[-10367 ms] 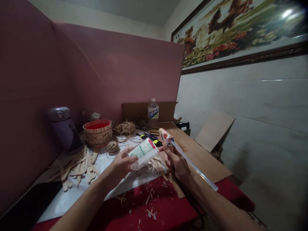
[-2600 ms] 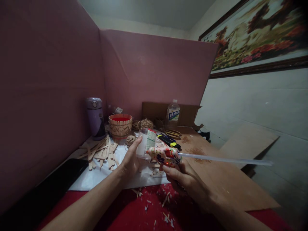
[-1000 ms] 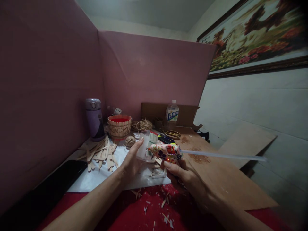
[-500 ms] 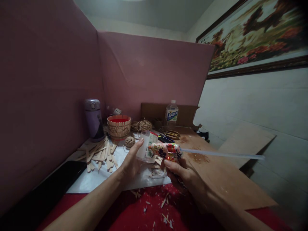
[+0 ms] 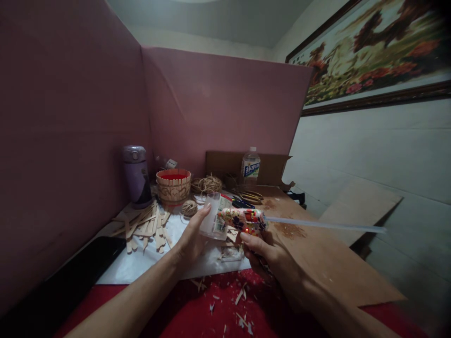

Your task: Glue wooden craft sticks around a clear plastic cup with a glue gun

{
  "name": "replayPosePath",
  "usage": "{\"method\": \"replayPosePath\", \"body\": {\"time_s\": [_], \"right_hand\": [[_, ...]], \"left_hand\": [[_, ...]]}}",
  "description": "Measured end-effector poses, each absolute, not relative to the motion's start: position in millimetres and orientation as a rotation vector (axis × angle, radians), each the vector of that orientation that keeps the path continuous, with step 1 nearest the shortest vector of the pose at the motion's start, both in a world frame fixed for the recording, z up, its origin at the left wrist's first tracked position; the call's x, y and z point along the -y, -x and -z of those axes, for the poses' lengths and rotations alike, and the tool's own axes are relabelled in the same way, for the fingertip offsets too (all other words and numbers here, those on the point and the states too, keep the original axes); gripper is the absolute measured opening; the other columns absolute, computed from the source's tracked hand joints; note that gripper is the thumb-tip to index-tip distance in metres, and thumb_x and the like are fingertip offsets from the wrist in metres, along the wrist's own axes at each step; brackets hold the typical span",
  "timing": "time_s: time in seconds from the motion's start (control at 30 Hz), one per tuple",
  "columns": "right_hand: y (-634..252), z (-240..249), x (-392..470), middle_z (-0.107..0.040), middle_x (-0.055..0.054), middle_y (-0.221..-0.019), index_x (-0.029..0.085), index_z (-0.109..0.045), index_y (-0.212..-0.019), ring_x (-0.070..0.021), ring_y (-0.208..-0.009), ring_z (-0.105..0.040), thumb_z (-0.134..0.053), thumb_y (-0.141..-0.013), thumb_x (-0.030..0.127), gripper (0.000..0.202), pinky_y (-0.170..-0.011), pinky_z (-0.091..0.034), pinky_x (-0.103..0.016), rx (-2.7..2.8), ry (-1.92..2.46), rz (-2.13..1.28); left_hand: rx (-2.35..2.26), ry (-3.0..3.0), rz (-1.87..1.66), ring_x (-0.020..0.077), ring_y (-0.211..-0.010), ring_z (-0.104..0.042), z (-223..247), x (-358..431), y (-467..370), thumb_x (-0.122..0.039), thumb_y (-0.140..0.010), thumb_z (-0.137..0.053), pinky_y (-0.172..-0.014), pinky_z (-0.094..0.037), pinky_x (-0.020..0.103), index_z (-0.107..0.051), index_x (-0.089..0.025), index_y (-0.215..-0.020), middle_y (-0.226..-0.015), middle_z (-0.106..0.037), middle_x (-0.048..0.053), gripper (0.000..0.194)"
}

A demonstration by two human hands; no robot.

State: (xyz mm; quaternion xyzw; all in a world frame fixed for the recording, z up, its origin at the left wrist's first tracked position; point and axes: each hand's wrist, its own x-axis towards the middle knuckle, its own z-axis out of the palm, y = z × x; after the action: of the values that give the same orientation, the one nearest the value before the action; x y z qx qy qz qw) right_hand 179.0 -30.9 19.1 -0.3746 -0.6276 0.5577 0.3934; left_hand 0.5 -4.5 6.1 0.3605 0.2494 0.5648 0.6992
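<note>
My left hand (image 5: 195, 232) is closed around a clear plastic container (image 5: 210, 224) with a printed label, tilted above the white sheet. In my right hand (image 5: 259, 251) is a flower-patterned hot glue gun (image 5: 244, 219), gripped by its handle. A small red light glows on its body. Its nozzle points left, at or very close to the container's side; whether it touches I cannot tell. From the rear of the gun a long translucent glue stick (image 5: 327, 224) sticks out to the right.
Wooden craft sticks (image 5: 146, 225) lie on the white sheet (image 5: 123, 270) at left. Behind stand a purple flask (image 5: 136, 176), a stick-covered basket (image 5: 174, 186), twine (image 5: 190, 208), scissors (image 5: 251, 196) and a bottle (image 5: 251, 166). Cardboard (image 5: 338, 263) covers the right; wood scraps (image 5: 241, 295) litter the red cloth.
Almost nothing differs. The view has shifted very slightly, and both hands keep the container and the glue gun in nearly the same place.
</note>
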Motion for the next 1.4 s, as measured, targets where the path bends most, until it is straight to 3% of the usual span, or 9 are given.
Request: {"method": "replayPosePath", "body": {"time_s": [0.63, 1.4], "right_hand": [[-182.4, -17.8, 26.6, -0.038, 0.005, -0.042, 0.018, -0.045, -0.052, -0.0055, -0.035, -0.033, -0.057, -0.082, 0.058, 0.052, -0.036, -0.023, -0.02, 1.57, 0.942, -1.467], [-180.0, -22.2, 27.3, -0.039, 0.006, -0.047, 0.018, -0.045, -0.057, -0.005, -0.035, -0.032, -0.063, -0.076, 0.058, 0.048, -0.033, -0.025, -0.019, 1.456, 0.933, -1.467]], "left_hand": [[-0.573, -0.85, -1.266, 0.0263, -0.082, -0.066, -1.6, 3.0, -0.9, -0.048, -0.083, -0.059, -0.076, -0.048, 0.04, -0.069, -0.016, -0.106, -0.094, -0.073, 0.013, 0.041], [-0.568, -0.837, -1.253, 0.0269, -0.087, -0.065, 0.5, 4.3, -2.8, -0.048, -0.084, -0.058, -0.079, -0.048, 0.04, -0.063, -0.015, -0.118, -0.098, -0.072, 0.014, 0.048]]}}
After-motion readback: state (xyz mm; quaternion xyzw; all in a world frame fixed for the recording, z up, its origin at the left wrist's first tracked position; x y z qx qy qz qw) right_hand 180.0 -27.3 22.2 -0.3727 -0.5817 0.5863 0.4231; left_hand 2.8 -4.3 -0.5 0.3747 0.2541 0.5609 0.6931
